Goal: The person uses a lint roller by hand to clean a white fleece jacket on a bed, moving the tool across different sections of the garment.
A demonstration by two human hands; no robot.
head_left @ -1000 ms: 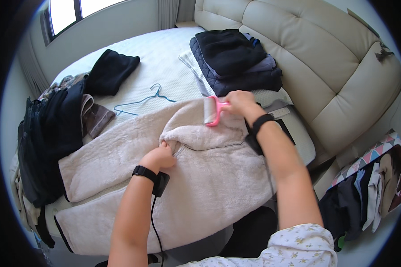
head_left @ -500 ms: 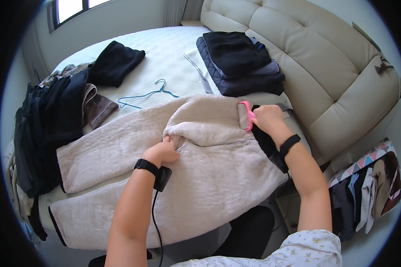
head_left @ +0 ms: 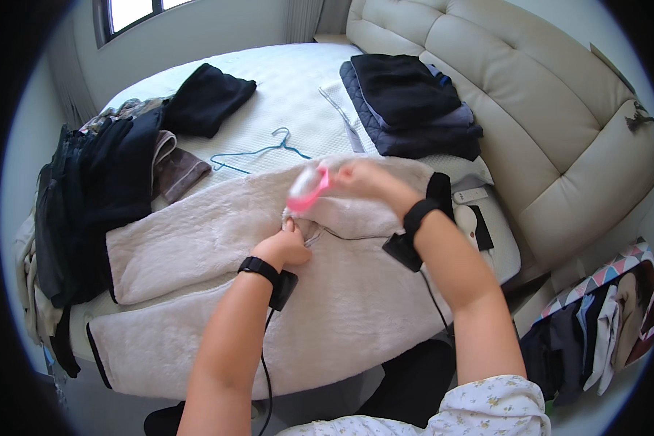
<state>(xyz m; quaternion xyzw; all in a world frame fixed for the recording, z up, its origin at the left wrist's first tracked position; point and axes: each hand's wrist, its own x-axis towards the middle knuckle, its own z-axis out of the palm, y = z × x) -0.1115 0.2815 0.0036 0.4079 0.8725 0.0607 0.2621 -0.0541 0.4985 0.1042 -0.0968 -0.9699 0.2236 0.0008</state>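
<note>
Right hand (head_left: 363, 178) grip on pink hanger (head_left: 309, 192), fleece coat (head_left: 218, 291)

Single view, head-worn fisheye cam, left of pair. Looks down and fwd from above person's chest, upright, not mirrored. Own forearms enter from lower edge; left hand (head_left: 287, 245) and right hand (head_left: 367, 178) sit near frame centre, close to lens, over beige fleece coat (head_left: 196, 291). Bed (head_left: 283, 94) fills mid-frame, curving toward rim. Cream headboard (head_left: 545, 123) upper right, window (head_left: 134, 11) top left, far. Black vignette rings edges. No 2nd view, so no overlap.
</note>
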